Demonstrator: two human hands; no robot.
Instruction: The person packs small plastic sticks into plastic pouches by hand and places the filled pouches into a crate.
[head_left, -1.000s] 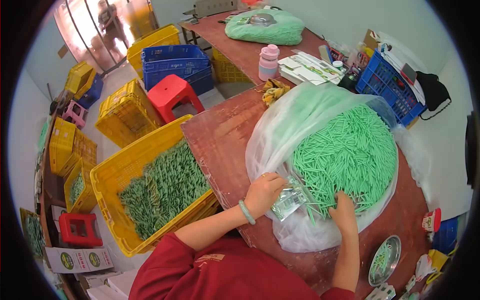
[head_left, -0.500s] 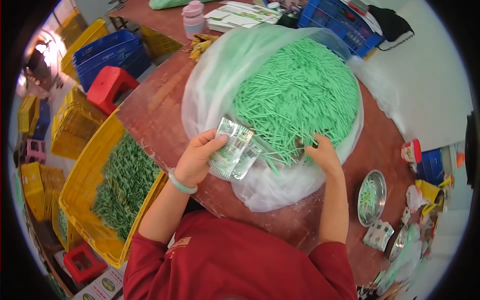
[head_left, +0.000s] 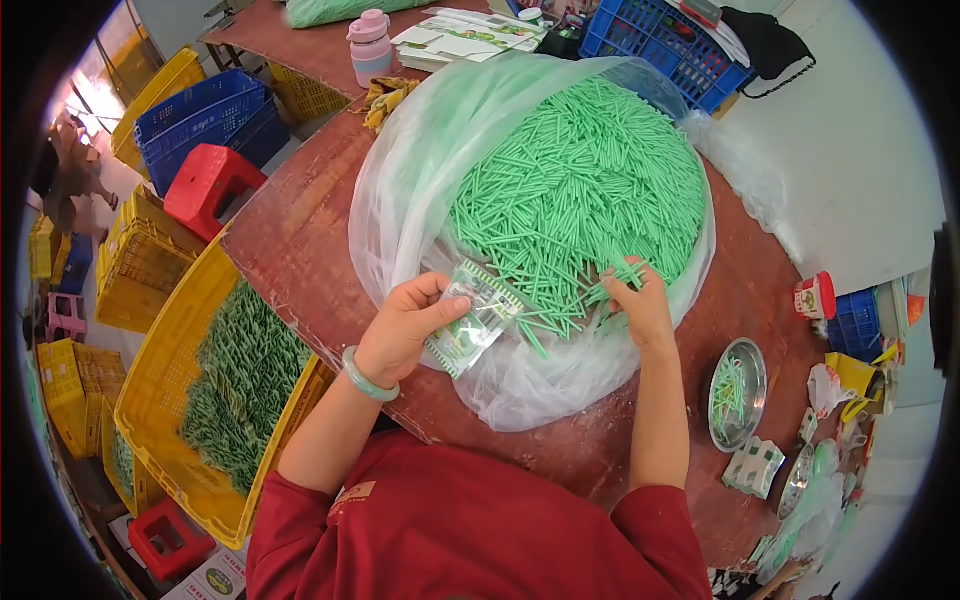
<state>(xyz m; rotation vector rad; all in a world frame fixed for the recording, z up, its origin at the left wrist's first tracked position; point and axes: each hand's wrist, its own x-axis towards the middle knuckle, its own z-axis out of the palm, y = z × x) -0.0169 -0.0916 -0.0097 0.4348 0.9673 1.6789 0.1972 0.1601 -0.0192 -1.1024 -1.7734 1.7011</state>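
Note:
My left hand (head_left: 405, 335), with a pale bangle at the wrist, pinches clear plastic packets (head_left: 470, 335) with green print. These lie over the near left edge of a large clear plastic bag (head_left: 385, 220). Inside the opened bag is a big heap of thin green sticks (head_left: 590, 180). At the heap's near right side, my right hand (head_left: 640, 300) has its thumb and fingers closed on a few green sticks (head_left: 622, 272).
A yellow crate (head_left: 165, 440) with dark green packets stands left of the red-brown table (head_left: 290, 250). A metal bowl (head_left: 758, 385) with sticks sits at right. A pink bottle (head_left: 370, 50), white cartons (head_left: 465, 38) and a blue crate (head_left: 650, 50) are at the back.
My right hand has lifted slightly from the heap with sticks between its fingers. The packets in my left hand are closer together, more overlapped. The whole view has shifted a little.

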